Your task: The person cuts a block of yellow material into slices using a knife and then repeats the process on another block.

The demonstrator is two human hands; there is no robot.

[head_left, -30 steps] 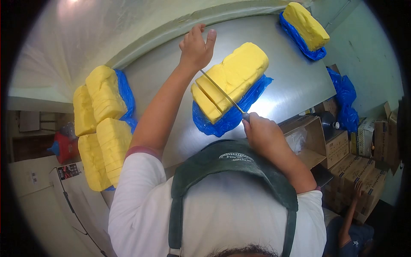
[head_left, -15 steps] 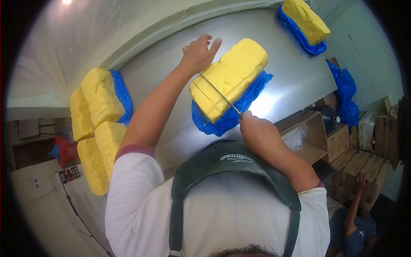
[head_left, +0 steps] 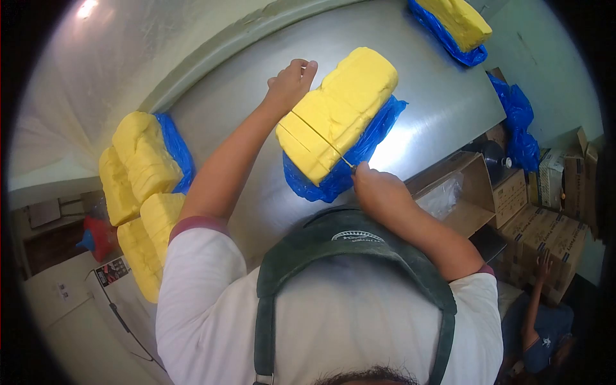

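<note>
A large yellow block [head_left: 350, 96], which looks like butter or margarine, lies on a blue plastic bag [head_left: 378, 131] on the metal table. My right hand [head_left: 377, 186] is closed round the handle of a thin knife [head_left: 347, 162]. Its narrow blade runs across the block near the near-left end and seems sunk into the top. A shallower line marks the surface closer to that end. Beside the block's far-left side is my left hand [head_left: 292, 83], its fingers loosely curled with nothing visible in them.
Several more yellow blocks [head_left: 144, 157] sit at the left on blue plastic. Another yellow block [head_left: 457, 24] rests at the table's [head_left: 218, 102] far right. Cardboard boxes [head_left: 542, 240] are stacked at the right, where another person's arm [head_left: 534, 301] shows.
The knife blade looks lower, now in the block rather than over its top. My left hand's fingers have curled in from a wider spread. My right hand has shifted slightly left.
</note>
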